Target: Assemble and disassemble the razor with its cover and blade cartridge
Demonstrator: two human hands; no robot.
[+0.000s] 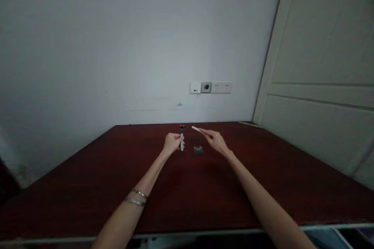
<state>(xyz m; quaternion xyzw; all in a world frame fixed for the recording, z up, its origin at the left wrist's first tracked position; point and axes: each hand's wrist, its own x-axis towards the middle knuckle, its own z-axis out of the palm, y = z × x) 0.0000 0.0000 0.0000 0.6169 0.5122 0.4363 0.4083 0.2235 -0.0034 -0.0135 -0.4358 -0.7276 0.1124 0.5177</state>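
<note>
My left hand (pixel 173 142) is closed around the white handle of a razor (pixel 181 140), which stands up with its dark T-shaped head at the far end. To the right, my right hand (pixel 214 140) pinches a slim white stick-like piece (pixel 196 128) whose free end points left toward the razor head. It does not touch the razor, and its exact kind is too small to make out. Between the two hands a small clear and green packet (pixel 198 150) lies flat on the dark red table (pixel 187 194).
A white wall (pixel 152 46) rises behind the table's far edge, with a row of sockets (pixel 221 87) on it. At the right stands a pale panelled door (pixel 321 66). A thin pale strip (pixel 250 124) lies near the far right corner.
</note>
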